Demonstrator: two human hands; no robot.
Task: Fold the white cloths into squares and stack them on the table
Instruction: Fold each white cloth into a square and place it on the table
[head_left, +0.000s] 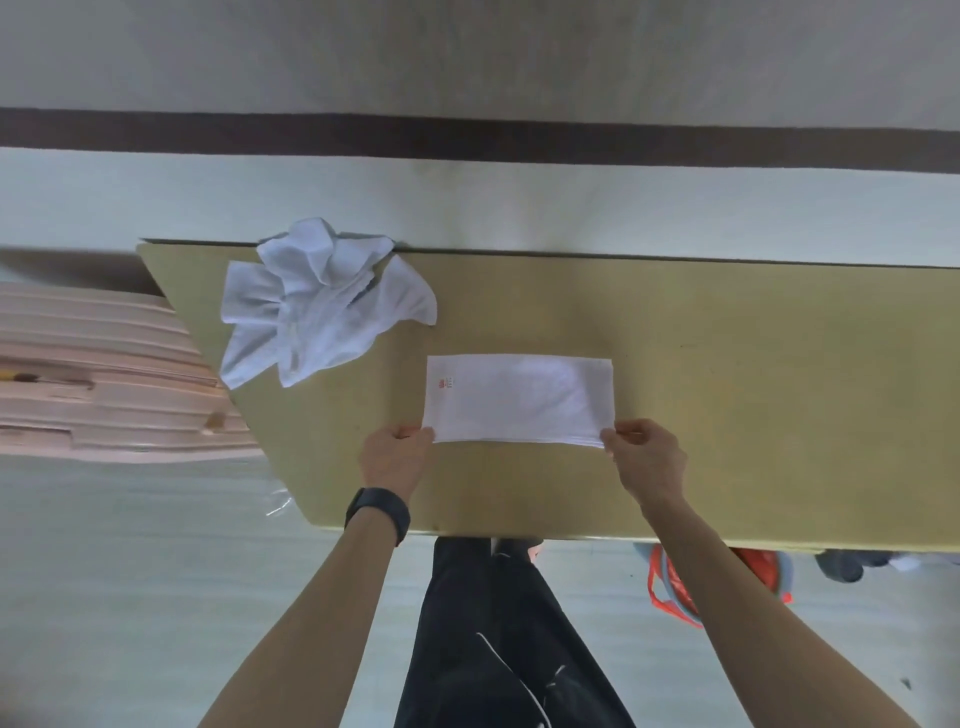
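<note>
Black trousers (498, 649) with a thin white cord fill the bottom of the view, and two bare forearms reach forward from there over the near edge of a flat, olive-yellow wooden table (727, 389). A black wristband (379, 514) sits on the left wrist.

The left hand (395, 457) has its fingers curled and pinches the near left corner of a long, rectangular folded white cloth (519, 397). The right hand (644, 457) pinches the near right corner of the same cloth between thumb and fingers. This cloth lies flat in the middle of the table, its long side parallel to the near edge, and a small red mark (445, 384) shows close to its left end.

At the far left corner of the table lies a heap of crumpled white cloths (317, 299), apart from the folded one. One part of the heap hangs a little over the left edge.

To the left of the table, on the pale floor, stands a pink ribbed hard-shell suitcase (104, 374). Under the right part of the table, an orange plastic bag (670, 587) is partly hidden behind the right arm.
</note>
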